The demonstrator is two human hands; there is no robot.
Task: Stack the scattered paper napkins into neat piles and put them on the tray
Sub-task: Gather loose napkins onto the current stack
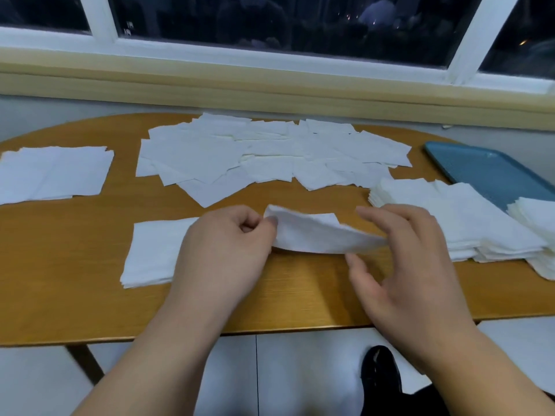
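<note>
The tray runs off the frame's right edge.

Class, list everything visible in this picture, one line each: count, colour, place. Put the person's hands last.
table: one, brown, below the window
scattered napkins: many, white, table's far middle
left pile: one, white, far left
near pile: one, white, near edge, left of centre
tray: one, blue, far right
right stacks: at least two, white, beside the tray
held napkin: one, white, lifted, near middle
shoe: one, black, on the floor
left hand: one, pinching the held napkin
right hand: one, fingers spread by the held napkin
</note>
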